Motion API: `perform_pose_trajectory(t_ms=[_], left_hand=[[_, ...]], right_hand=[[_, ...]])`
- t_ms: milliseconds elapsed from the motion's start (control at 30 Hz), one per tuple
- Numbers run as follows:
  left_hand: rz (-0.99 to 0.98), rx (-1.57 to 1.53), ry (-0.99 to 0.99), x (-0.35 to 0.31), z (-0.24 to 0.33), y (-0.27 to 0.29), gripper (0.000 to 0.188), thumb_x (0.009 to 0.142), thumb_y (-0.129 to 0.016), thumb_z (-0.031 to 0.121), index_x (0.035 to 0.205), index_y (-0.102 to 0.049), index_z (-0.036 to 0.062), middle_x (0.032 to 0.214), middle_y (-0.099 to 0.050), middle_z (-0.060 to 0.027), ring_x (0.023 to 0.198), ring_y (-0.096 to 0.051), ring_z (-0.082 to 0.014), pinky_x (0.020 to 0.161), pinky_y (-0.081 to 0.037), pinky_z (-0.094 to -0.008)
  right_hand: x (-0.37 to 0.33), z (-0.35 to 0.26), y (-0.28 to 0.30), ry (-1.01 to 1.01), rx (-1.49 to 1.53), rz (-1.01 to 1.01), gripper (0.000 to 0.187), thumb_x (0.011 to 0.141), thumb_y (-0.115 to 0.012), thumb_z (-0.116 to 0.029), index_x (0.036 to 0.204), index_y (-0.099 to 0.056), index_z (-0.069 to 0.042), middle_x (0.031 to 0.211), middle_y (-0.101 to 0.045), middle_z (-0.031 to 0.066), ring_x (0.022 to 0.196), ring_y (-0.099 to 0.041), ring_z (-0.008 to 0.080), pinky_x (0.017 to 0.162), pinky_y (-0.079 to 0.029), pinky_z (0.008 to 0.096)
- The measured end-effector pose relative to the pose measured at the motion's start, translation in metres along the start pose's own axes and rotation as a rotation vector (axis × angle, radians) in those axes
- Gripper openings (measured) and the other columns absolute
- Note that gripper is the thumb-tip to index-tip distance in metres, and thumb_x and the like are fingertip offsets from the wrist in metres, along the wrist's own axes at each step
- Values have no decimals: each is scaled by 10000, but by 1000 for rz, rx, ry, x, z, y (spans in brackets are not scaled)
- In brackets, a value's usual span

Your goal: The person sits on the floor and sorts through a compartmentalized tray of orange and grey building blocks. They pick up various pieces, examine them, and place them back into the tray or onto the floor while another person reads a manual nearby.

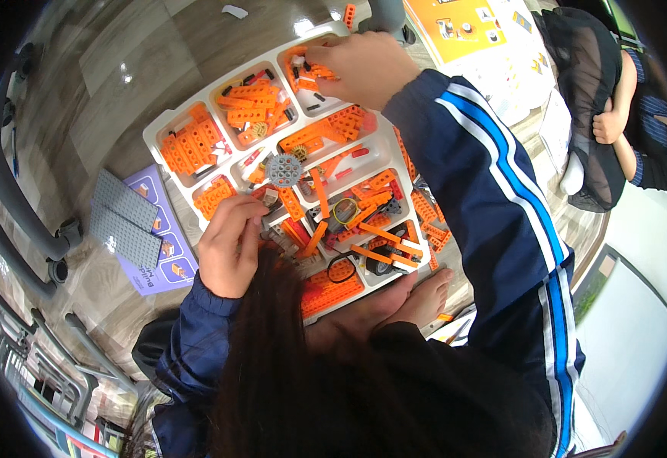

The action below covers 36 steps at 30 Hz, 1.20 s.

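A white sorting tray (152,137) full of orange building-set parts lies on the floor before me. My right hand (370,69) reaches into its top compartment, over loose orange beams (303,75) and small black pins. Thumb and forefinger there are apart; the other fingers are partly hidden. My left hand (229,246) is at the tray's left side, thumb and fingertips pinched together beside a small pale piece (270,197). What the pinch holds, if anything, is too small to make out. A large grey gear (284,170) rests on the dividers between my hands.
Two grey studded plates (125,220) lie on a purple booklet (148,278) to the left. An orange and white sheet (463,34) is at the upper right. Another person (616,126) sits at the right. Grey chair legs (24,214) stand along the left. My bare feet (425,299) touch the tray's near side.
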<state>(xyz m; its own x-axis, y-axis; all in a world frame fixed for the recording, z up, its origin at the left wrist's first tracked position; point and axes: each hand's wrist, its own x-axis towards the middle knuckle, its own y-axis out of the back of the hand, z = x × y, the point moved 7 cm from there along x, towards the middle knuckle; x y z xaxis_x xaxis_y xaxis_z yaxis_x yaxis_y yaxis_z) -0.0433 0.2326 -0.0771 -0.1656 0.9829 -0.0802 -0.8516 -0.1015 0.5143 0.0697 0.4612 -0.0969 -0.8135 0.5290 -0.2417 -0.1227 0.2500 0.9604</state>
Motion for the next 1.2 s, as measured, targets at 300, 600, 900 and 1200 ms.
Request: perform_pose_trajectory(t_ms=[300, 600, 900, 1200], left_hand=[[-37, -14, 64, 0, -1, 0, 140, 909, -580, -81, 998, -658, -6, 1031, -637, -126, 815, -654, -249, 679, -524, -302], [-42, -9, 66, 0, -1, 0, 148, 897, -584, -91, 997, -654, -8, 1025, -637, -133, 834, -656, -264, 697, -528, -309], [-27, -14, 52, 1, 0, 1, 148, 894, -582, -90, 990, -655, -4, 1028, -642, -133, 877, -661, -273, 726, -532, -314], [-38, 12, 45, -2, 1, 0, 132, 920, -577, -65, 994, -661, 4, 1035, -652, -121, 880, -659, -234, 680, -528, -292]], right_hand=[[-26, 28, 16, -237, 801, 165, 280, 876, -713, -143, 1146, -685, -75, 833, -708, 126, 631, -713, 177, 576, -591, 300], [-63, 40, 45, -291, 1142, 354, 220, 921, -690, -82, 1134, -665, -31, 787, -681, 70, 602, -687, 123, 515, -562, 243], [-51, 10, 14, -184, 1030, 245, 532, 844, -747, -89, 1350, -579, -88, 889, -702, 130, 727, -710, 172, 645, -559, 298], [-96, 25, 25, -231, 641, 266, 353, 946, -632, -59, 1298, -639, -87, 1115, -722, 71, 884, -673, 136, 768, -541, 285]])
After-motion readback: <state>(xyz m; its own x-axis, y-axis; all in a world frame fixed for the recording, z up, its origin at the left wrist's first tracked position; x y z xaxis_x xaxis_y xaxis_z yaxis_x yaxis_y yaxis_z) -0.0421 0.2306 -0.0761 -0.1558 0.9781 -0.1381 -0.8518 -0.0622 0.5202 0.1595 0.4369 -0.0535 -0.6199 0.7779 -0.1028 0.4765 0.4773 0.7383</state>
